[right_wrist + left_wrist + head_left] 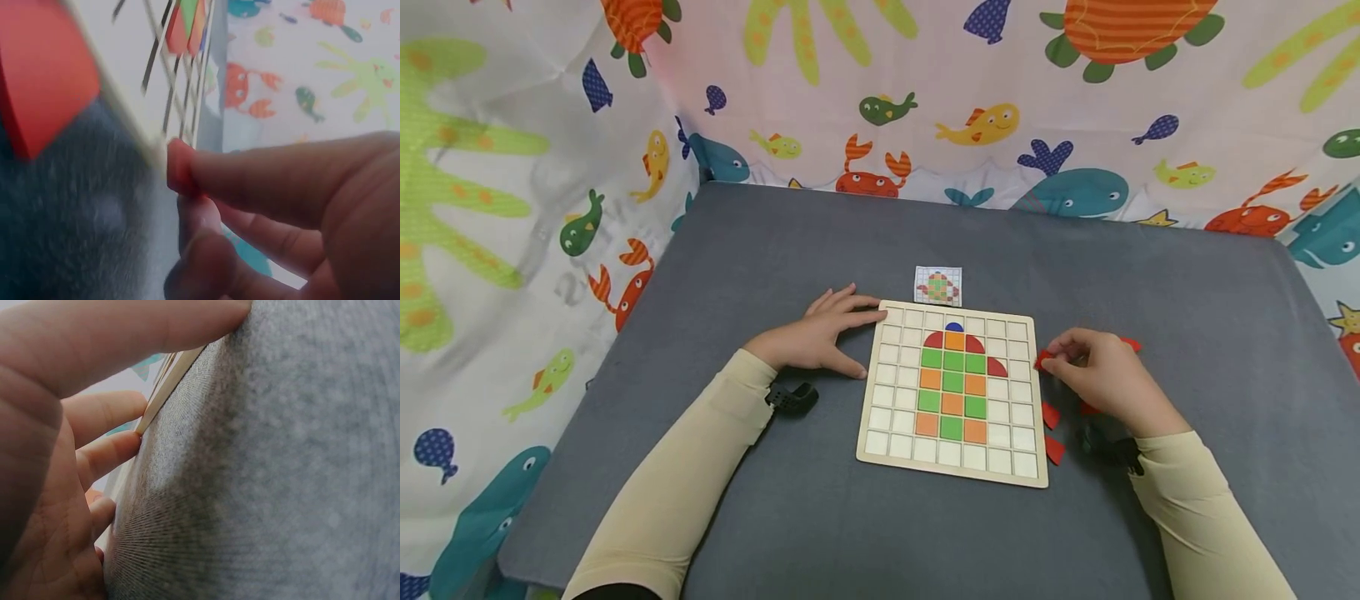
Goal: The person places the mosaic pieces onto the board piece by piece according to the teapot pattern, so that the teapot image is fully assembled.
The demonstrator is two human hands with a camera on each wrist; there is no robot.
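Note:
A wooden grid board [951, 476] lies flat on the grey table. In its cells sit orange and green squares, red rounded pieces [996, 367] and a blue half-round piece [953, 327] at the top. My left hand [816, 337] rests at the board's left side with fingers spread; in the left wrist view fingertips touch the board's edge [164, 394]. Beside the right edge, my right hand [1097, 371] pinches a small red piece [180, 167] between thumb and finger. Its exact shape is partly covered by the fingertips.
Loose red pieces [1055, 450] lie along the board's right side, some partly hidden by the right hand. A small picture card [938, 286] with a coloured grid pattern lies just beyond the board. Sea-animal fabric [820, 108] hangs behind the table [790, 242] and to its left.

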